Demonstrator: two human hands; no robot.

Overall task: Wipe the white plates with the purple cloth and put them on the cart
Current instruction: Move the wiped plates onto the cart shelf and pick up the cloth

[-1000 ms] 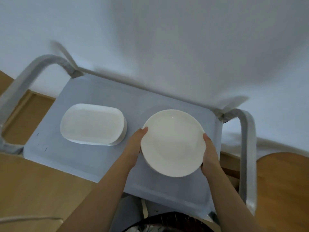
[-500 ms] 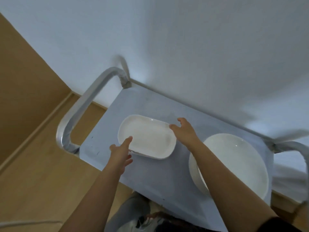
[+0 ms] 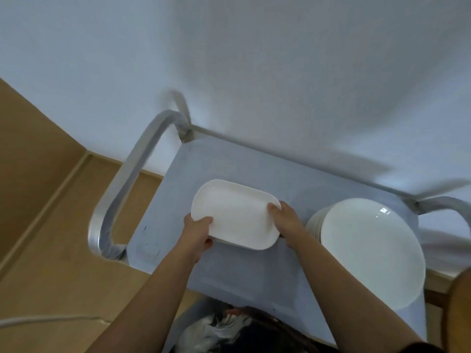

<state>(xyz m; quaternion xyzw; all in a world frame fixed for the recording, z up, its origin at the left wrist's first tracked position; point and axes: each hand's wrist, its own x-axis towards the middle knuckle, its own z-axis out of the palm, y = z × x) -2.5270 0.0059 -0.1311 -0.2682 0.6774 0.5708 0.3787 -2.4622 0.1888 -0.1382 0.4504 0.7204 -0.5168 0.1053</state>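
Both forearms are bare to the fingers (image 3: 274,208). A dark sleeve edge (image 3: 418,347) shows on the right arm, well behind the fingers, near the elbow.

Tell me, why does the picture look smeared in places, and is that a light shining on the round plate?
Head view: the cart handle and its wall shadows are streaked by motion blur; a small bright glare spot sits on the round plate; the wide lens bends the cart's edges; the rectangular plate stays fairly sharp.
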